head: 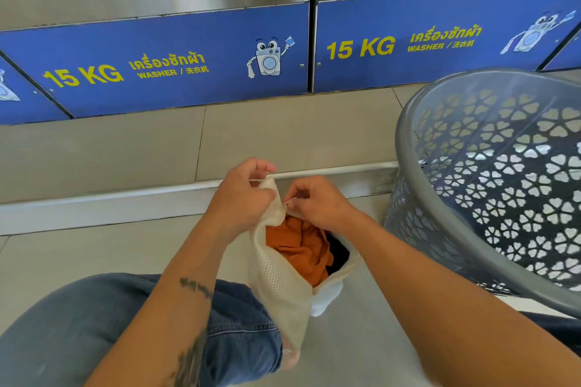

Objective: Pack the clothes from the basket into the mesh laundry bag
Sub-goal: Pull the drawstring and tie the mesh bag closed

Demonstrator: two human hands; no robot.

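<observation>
A cream mesh laundry bag [279,283] stands on the floor between my knees, its mouth partly open. Orange clothing [298,248] and a dark garment [338,256] show inside it. My left hand [243,195] grips the gathered top edge of the bag. Just to its right, my right hand [314,201] pinches the bag's small zipper pull at the opening. A grey plastic basket [446,220] with flower-shaped holes stands at the right; no clothes show in the part I can see.
Two steel washers with blue "15 KG" panels [176,69] face me across a raised tiled step [125,195]. My jeans-clad knee [94,324] is at the lower left. Grey floor tiles [361,349] lie around the bag.
</observation>
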